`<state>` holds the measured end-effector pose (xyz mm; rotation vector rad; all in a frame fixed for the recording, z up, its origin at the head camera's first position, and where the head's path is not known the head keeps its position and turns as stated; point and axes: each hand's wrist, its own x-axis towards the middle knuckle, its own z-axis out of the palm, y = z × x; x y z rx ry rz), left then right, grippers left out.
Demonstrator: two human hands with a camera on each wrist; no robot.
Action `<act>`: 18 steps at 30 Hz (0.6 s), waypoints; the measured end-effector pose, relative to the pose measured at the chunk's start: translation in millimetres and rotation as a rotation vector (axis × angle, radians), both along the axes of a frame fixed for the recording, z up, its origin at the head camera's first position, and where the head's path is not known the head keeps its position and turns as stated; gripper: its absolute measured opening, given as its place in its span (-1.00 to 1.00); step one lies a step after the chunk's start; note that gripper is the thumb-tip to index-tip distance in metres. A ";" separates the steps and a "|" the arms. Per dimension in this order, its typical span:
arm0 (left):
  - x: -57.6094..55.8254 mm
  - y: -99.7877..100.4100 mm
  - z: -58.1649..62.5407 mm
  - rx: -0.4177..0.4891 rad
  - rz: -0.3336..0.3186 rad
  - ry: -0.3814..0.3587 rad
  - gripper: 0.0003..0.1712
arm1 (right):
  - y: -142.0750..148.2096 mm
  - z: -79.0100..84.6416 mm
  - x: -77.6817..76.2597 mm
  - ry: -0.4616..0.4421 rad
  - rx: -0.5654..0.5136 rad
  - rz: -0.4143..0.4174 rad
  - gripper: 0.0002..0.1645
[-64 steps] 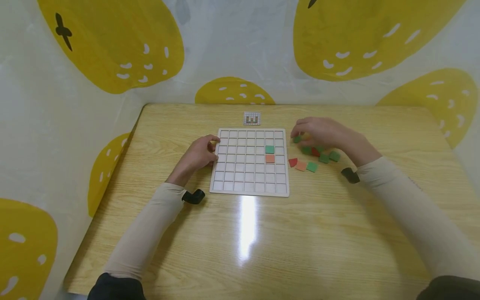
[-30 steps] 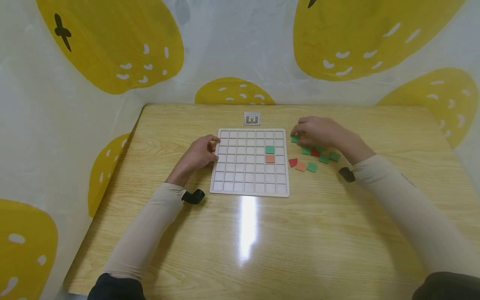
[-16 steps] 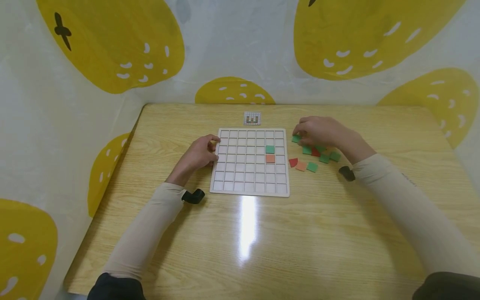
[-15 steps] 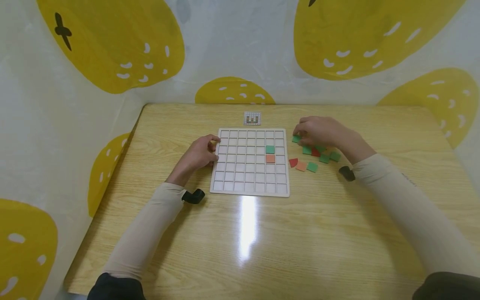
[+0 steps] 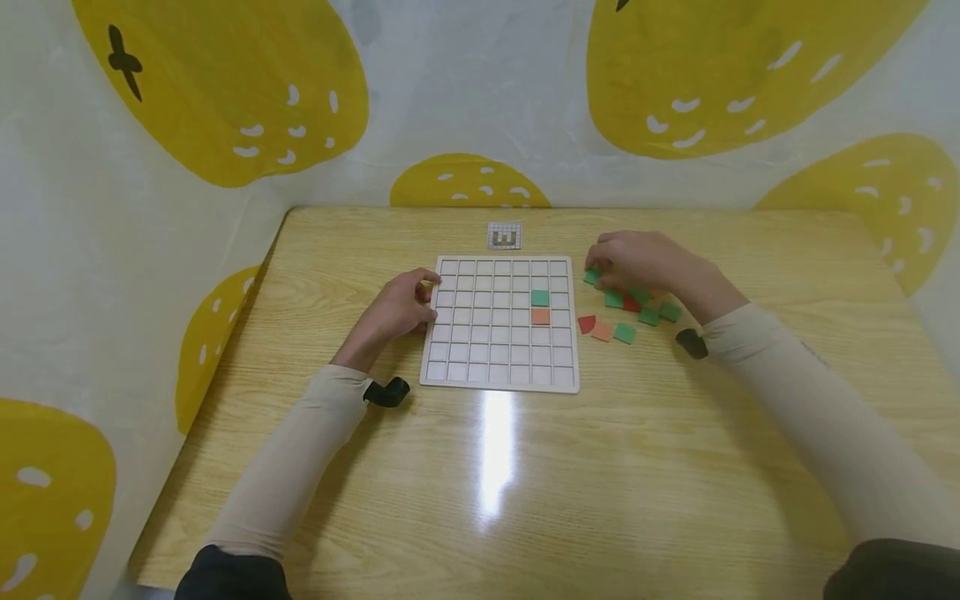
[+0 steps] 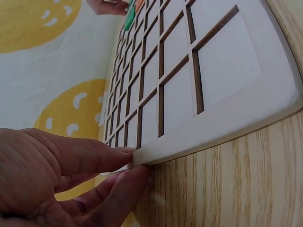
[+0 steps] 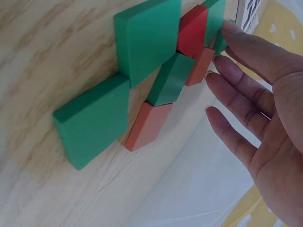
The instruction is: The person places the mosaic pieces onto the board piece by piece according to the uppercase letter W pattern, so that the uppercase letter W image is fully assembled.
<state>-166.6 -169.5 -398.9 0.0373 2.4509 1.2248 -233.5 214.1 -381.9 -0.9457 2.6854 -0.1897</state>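
A pale board with a square grid (image 5: 480,387) lies on the table. One green tile (image 5: 540,298) and one orange tile (image 5: 541,317) sit in its cells, one above the other, toward the right side. My left hand (image 5: 401,304) holds the board's left edge, thumb on the rim and fingers against the side, as the left wrist view shows. At the board's upper right, my right hand (image 5: 637,260) pinches a green square tile (image 5: 592,277) between thumb and fingers; its other fingers reach over the loose tiles and partly hide them from the head view.
Several loose tiles lie right of the board: green (image 5: 624,333), orange (image 5: 602,332) and a red one with a curved edge (image 5: 587,324). A small printed pattern card (image 5: 504,236) lies behind the board. A patterned sheet (image 5: 480,100) rises behind the table (image 5: 600,483).
My right hand and the green tile at its fingertips have shifted only slightly. The left hand and the board have stayed in place.
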 end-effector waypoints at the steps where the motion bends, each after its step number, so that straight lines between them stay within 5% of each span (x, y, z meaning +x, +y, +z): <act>1: 0.0 -0.1 0.0 0.002 -0.001 0.000 -0.35 | -0.2 -0.3 -0.8 -0.005 0.002 0.000 -0.68; 18: -0.9 -0.8 1.7 -0.011 -0.005 -0.011 -0.33 | 1.8 -1.1 -4.1 -0.009 0.009 0.025 -0.73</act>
